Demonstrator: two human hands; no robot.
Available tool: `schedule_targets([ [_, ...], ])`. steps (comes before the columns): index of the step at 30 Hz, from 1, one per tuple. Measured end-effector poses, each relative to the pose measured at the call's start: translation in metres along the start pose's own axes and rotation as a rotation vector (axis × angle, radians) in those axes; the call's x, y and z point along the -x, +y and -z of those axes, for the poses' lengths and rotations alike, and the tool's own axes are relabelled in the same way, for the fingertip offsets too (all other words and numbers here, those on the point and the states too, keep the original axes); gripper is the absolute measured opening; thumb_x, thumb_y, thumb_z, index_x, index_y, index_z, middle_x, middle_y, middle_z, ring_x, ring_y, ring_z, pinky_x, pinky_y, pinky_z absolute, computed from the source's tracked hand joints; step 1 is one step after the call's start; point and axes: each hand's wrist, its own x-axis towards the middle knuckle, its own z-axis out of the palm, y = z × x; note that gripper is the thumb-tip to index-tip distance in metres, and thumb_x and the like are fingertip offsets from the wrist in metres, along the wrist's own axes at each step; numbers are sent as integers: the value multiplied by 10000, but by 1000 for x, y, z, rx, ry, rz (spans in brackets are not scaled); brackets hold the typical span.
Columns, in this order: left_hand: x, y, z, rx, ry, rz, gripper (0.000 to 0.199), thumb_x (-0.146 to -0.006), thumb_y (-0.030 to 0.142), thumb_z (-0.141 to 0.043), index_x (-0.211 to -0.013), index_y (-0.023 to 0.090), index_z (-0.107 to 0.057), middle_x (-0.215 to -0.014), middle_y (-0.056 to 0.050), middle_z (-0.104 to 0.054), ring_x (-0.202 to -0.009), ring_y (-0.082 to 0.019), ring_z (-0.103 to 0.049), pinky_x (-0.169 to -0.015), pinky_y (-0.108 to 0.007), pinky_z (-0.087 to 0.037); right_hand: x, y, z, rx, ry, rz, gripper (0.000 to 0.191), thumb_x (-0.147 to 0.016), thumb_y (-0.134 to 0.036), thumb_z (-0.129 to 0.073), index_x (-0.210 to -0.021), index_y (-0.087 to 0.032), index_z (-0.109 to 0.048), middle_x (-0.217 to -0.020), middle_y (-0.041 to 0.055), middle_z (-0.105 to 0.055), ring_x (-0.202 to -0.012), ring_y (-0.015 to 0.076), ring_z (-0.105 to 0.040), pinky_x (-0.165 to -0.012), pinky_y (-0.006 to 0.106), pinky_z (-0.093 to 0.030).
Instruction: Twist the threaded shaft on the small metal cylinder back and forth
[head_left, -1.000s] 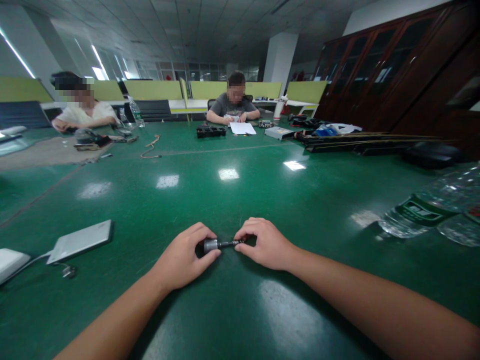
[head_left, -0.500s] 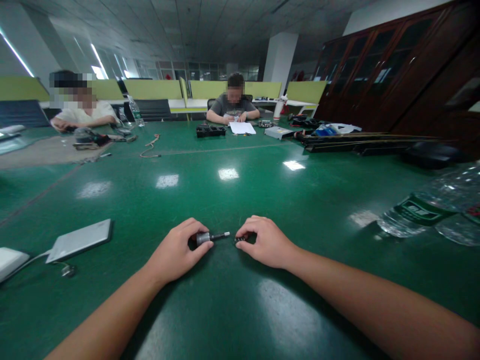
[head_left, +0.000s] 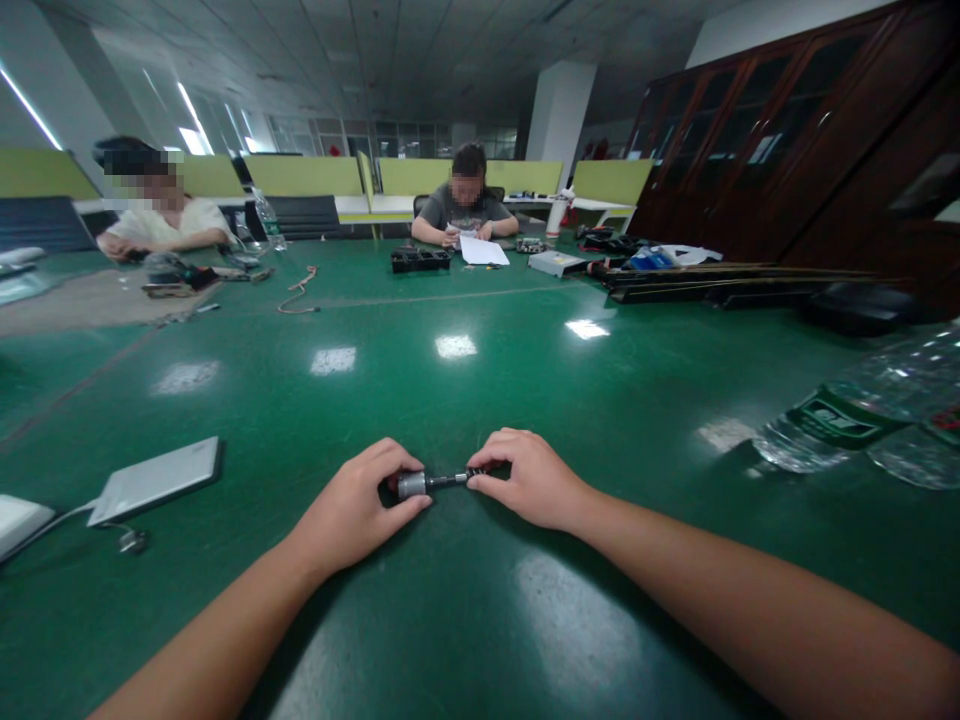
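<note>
Just above the green tabletop (head_left: 480, 610), my left hand (head_left: 356, 500) is closed round a short grey and dark cylinder (head_left: 412, 486). A thin dark shaft (head_left: 448, 480) with a bright tip sticks out of it to the right. Opposite, the fingertips of my right hand (head_left: 529, 482) pinch a small black piece with light bands (head_left: 478, 471), mostly covered by the fingers. The shaft's tip meets the near end of this piece between the right thumb and index finger; whether it is inside cannot be made out.
To the left lie a flat silver box (head_left: 159, 482) with a white cable and a small metal part (head_left: 133, 541). Water bottles (head_left: 832, 425) stand at the right. Across the table sit two people, near a black tray (head_left: 420, 260), paper and long dark strips (head_left: 697, 285).
The gap between my hands' things has closed: the shaft's tip now reaches the small black piece. My left hand has shifted slightly right, and the right fingers have tightened around their piece.
</note>
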Motion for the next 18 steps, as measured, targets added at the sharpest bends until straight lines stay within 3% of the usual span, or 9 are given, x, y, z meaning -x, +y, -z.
schedule_targets([
  [10,0,1,-1,12,14,6,155,-845,286,-662,-975,203,-650,-918,-27,-608,-814,-178,-587,-739,-300,-480,1,0,-1,-16,6,32,100,-776,-216,-758,-876,-218,-767,-826,22,-718,-818,172,-621,-783,322,-438],
  [18,0,18,-7,66,-81,-1,170,-878,302,-622,-1017,206,-641,-905,-20,-633,-796,-170,-589,-733,-299,-469,4,-2,-5,-97,-4,74,216,-723,-168,-799,-929,-199,-745,-817,19,-719,-787,159,-630,-771,307,-451],
])
